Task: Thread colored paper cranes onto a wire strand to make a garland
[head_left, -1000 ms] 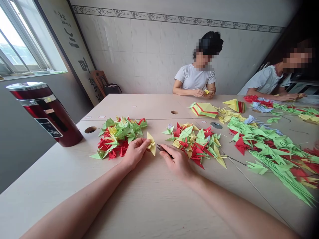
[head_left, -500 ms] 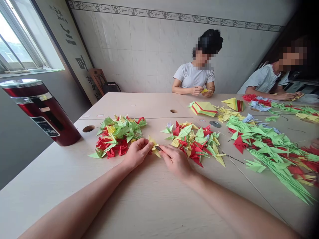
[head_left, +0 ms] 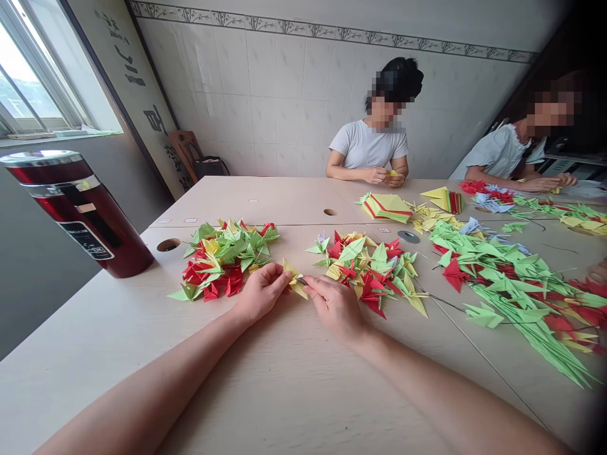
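both hands (head_left: 298,300) on yellow origami (head_left: 294,279)

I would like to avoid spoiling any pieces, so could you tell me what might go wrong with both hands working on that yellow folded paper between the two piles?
The yellow folded piece is pinched between the left hand and the right hand; a hard pull could tear or crease it.

The right hand lies against the right pile, so a sweep might scatter it.

The red flask stands near the table edge, where an elbow could tip it.
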Action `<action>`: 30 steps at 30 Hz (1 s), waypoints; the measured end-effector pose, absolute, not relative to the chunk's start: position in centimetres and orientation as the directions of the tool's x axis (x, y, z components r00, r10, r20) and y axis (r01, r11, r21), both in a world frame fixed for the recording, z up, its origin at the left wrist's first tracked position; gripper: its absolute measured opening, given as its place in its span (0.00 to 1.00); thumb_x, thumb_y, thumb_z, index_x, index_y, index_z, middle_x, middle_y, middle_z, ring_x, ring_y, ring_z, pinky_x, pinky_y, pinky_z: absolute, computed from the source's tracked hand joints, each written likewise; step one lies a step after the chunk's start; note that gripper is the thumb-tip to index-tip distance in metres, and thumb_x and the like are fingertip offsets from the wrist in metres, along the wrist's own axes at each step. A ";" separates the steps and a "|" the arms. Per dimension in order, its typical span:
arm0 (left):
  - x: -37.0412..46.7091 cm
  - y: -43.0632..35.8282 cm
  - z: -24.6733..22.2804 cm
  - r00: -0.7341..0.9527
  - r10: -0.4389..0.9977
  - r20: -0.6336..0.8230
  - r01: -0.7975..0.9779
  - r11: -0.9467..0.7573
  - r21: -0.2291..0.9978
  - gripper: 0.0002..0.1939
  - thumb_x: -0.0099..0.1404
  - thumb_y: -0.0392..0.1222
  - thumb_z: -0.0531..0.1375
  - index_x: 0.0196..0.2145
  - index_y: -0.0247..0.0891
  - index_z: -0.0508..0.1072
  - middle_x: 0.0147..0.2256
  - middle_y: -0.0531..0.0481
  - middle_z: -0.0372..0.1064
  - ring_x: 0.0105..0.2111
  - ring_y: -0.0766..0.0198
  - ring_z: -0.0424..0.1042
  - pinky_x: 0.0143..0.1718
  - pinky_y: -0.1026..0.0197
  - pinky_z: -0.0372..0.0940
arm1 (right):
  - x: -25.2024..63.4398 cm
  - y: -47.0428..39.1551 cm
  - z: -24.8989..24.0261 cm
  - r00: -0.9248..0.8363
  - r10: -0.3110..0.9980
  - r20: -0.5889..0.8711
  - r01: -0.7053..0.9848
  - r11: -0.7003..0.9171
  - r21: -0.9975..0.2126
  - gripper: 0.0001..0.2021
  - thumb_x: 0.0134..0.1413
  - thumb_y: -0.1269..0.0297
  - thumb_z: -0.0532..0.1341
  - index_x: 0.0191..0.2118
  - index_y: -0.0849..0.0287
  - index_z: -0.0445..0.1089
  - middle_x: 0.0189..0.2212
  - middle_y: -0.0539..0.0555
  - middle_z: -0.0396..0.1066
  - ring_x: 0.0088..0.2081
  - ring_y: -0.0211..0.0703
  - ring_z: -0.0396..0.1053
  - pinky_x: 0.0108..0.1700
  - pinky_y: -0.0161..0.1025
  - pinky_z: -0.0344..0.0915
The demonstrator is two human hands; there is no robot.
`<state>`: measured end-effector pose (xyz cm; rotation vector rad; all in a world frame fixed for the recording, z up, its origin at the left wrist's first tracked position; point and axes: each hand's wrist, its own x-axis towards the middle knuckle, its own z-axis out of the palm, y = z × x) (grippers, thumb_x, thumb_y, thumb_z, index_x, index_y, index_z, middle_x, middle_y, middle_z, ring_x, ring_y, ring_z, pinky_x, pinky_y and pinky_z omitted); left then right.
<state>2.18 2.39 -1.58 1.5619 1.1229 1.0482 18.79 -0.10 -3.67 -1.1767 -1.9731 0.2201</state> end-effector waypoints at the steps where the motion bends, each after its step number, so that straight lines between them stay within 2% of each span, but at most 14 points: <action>1: 2.2 2.4 -1.6 0.221 0.968 0.121 0.188 -0.164 0.968 0.15 0.57 0.51 0.57 0.26 0.35 0.66 0.20 0.55 0.65 0.22 0.68 0.64 0.25 0.66 0.58 | 18.8 -0.1 -3.6 -0.233 0.793 0.562 0.642 0.560 -0.523 0.12 0.58 0.69 0.52 0.44 0.58 0.70 0.36 0.54 0.73 0.37 0.42 0.71 0.39 0.37 0.67; 5: 2.1 2.5 -1.7 0.236 0.966 0.110 0.125 -0.142 0.982 0.13 0.58 0.49 0.57 0.30 0.35 0.65 0.24 0.54 0.65 0.24 0.69 0.64 0.27 0.66 0.59 | 18.6 -0.3 -3.6 -0.167 0.765 0.622 0.518 0.605 -0.605 0.12 0.55 0.64 0.57 0.46 0.58 0.67 0.39 0.55 0.72 0.39 0.41 0.70 0.41 0.36 0.67; 8: 2.0 2.3 -2.2 0.326 0.934 0.150 0.087 -0.188 0.978 0.20 0.60 0.47 0.56 0.47 0.37 0.60 0.22 0.57 0.62 0.22 0.70 0.62 0.25 0.67 0.57 | 18.5 -0.4 -3.7 -0.106 0.763 0.637 0.452 0.608 -0.653 0.15 0.52 0.64 0.60 0.46 0.58 0.65 0.39 0.55 0.71 0.37 0.41 0.70 0.40 0.36 0.68; 10: 1.9 2.2 -2.4 0.400 0.898 0.182 0.113 -0.246 0.963 0.26 0.61 0.46 0.55 0.55 0.39 0.52 0.20 0.59 0.59 0.20 0.71 0.58 0.23 0.68 0.54 | 18.5 -0.3 -3.8 -0.121 0.756 0.643 0.438 0.622 -0.649 0.10 0.52 0.66 0.59 0.41 0.59 0.67 0.34 0.54 0.72 0.34 0.40 0.70 0.37 0.36 0.67; 11: 1.9 2.1 -2.5 0.430 0.882 0.194 0.128 -0.272 0.954 0.26 0.62 0.46 0.54 0.56 0.40 0.52 0.21 0.58 0.60 0.21 0.71 0.58 0.23 0.68 0.54 | 18.6 -0.3 -3.9 -0.138 0.752 0.644 0.435 0.630 -0.643 0.07 0.52 0.66 0.58 0.38 0.59 0.68 0.32 0.54 0.71 0.32 0.40 0.69 0.35 0.35 0.67; 13: 1.7 1.9 -2.3 0.464 0.862 0.204 0.156 -0.306 0.939 0.21 0.62 0.47 0.53 0.52 0.37 0.59 0.25 0.54 0.64 0.25 0.69 0.61 0.27 0.66 0.58 | 18.7 -0.2 -3.9 -0.151 0.757 0.636 0.431 0.629 -0.647 0.04 0.52 0.67 0.58 0.34 0.59 0.68 0.28 0.52 0.70 0.30 0.39 0.67 0.34 0.35 0.66; 15: 1.6 1.8 -2.0 0.471 0.862 0.186 0.198 -0.309 0.930 0.17 0.63 0.49 0.51 0.43 0.35 0.67 0.28 0.50 0.66 0.28 0.67 0.64 0.31 0.64 0.60 | 18.8 -0.1 -3.9 -0.129 0.791 0.598 0.421 0.590 -0.689 0.04 0.52 0.66 0.57 0.32 0.60 0.67 0.26 0.51 0.68 0.29 0.38 0.65 0.32 0.34 0.64; 18: 1.6 1.9 -1.7 0.495 0.857 0.144 0.231 -0.289 0.929 0.17 0.63 0.51 0.50 0.33 0.34 0.69 0.28 0.50 0.65 0.29 0.66 0.63 0.33 0.64 0.60 | 18.8 0.0 -3.8 -0.098 0.852 0.514 0.367 0.511 -0.777 0.07 0.54 0.62 0.56 0.30 0.60 0.67 0.24 0.50 0.66 0.27 0.37 0.63 0.30 0.32 0.63; 23: 1.9 2.3 -2.6 0.512 0.846 0.149 0.170 -0.270 0.948 0.13 0.57 0.48 0.58 0.34 0.34 0.67 0.27 0.53 0.63 0.27 0.69 0.62 0.29 0.65 0.59 | 18.8 0.0 -3.7 -0.129 0.862 0.491 0.325 0.504 -0.800 0.08 0.54 0.63 0.56 0.30 0.61 0.67 0.24 0.50 0.67 0.27 0.37 0.63 0.30 0.32 0.62; 30: 1.8 2.3 -2.9 0.480 0.859 0.178 0.285 -0.344 0.895 0.10 0.59 0.45 0.56 0.29 0.34 0.66 0.25 0.52 0.63 0.26 0.69 0.61 0.27 0.65 0.57 | 18.6 -0.3 -3.6 -0.184 0.849 0.495 0.349 0.527 -0.775 0.05 0.52 0.65 0.57 0.31 0.60 0.68 0.24 0.49 0.68 0.27 0.36 0.64 0.31 0.32 0.62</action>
